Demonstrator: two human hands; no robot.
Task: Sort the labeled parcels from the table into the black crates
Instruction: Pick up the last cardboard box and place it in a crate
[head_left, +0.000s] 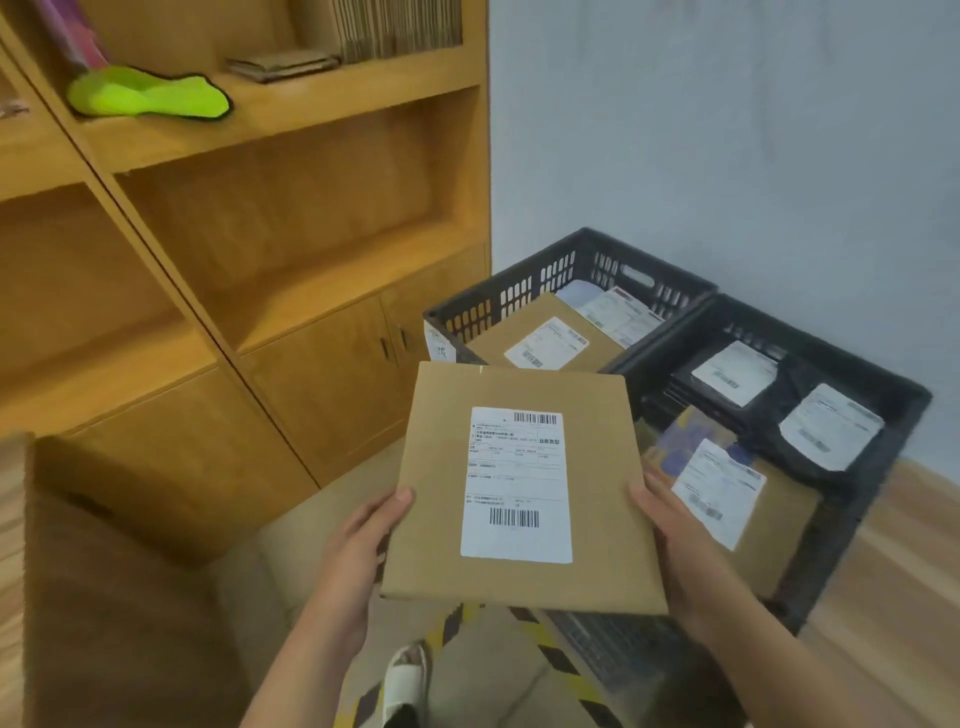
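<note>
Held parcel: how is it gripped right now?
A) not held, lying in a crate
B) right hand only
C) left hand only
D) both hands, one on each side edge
D: the left hand and the right hand each hold a side edge of the parcel, thumbs on top, label facing up.

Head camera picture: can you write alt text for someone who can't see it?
A left hand and right hand hold a flat brown labeled parcel by its side edges. Beyond, a left crate and right crate, both black, hold more labeled parcels beside wooden shelving.
</note>
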